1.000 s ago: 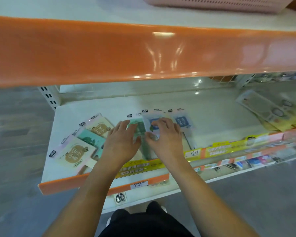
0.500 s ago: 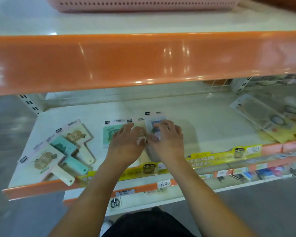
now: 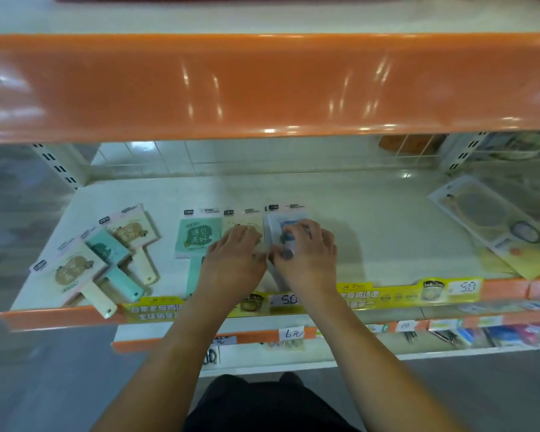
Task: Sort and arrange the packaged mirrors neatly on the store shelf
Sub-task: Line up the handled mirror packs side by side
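1. On the white shelf, three packaged mirrors lie side by side in a row: a green one, a cream one and a blue one.
2. The left hand rests flat on the cream mirror, fingers straight and relaxed.
3. The right hand curls its fingers over the blue mirror, thumb at the pack's left edge, gripping it.
4. To the left, three more handled mirrors overlap at a slant, handles toward the orange shelf lip.
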Tool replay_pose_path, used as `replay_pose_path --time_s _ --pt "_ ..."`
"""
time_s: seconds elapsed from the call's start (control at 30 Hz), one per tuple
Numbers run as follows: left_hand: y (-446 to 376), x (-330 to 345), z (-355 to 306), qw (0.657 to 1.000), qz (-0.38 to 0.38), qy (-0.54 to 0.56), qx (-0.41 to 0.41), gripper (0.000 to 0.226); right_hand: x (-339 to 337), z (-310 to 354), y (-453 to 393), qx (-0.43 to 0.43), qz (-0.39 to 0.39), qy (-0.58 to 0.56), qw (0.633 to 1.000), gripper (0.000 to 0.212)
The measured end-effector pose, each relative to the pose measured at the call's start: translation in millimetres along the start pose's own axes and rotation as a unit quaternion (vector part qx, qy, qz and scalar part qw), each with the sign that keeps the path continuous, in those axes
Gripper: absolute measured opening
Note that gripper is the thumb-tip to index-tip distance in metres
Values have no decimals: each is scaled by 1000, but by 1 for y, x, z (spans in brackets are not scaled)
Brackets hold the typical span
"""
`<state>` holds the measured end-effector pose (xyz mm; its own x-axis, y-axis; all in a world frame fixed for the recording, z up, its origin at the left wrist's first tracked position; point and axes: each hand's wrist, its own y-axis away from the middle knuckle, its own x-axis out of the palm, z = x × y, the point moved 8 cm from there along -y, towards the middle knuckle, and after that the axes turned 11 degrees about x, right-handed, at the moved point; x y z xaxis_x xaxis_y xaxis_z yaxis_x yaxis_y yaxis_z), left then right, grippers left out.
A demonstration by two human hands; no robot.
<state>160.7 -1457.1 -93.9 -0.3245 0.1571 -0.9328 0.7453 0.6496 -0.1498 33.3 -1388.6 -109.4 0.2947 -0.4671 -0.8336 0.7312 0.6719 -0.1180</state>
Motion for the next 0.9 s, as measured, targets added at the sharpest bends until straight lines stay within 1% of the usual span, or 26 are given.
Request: replay_pose_path --time_s 0.07,0.37,0.5,0.57,0.63,0.67,0.8,0.9 --pt "-1 1 0 1000 3 -3 5 38 -2 0 0 2 -9 -4 1000 38" --pt "-10 8 5 999 29 -6 24 38 6 6 -4 18 14 15 1000 37" --pt "-14 11 13 999 28 -1 21 39 6 10 -3 29 -13 -2 999 46" --pt "-16 13 12 999 35 2 24 38 12 6 -5 34 7 10 999 38" --pt "-17 15 11 999 42 1 30 38 20 3 -5 36 45 30 998 42" --pt "-17 15 10 998 43 -2 35 38 21 1 -4 35 50 39 997 44" --pt "-18 14 9 998 39 2 42 36 19 4 -4 23 69 39 997 45" --pt "-22 14 6 998 50 10 44 45 13 0 -7 24 54 -8 998 39"
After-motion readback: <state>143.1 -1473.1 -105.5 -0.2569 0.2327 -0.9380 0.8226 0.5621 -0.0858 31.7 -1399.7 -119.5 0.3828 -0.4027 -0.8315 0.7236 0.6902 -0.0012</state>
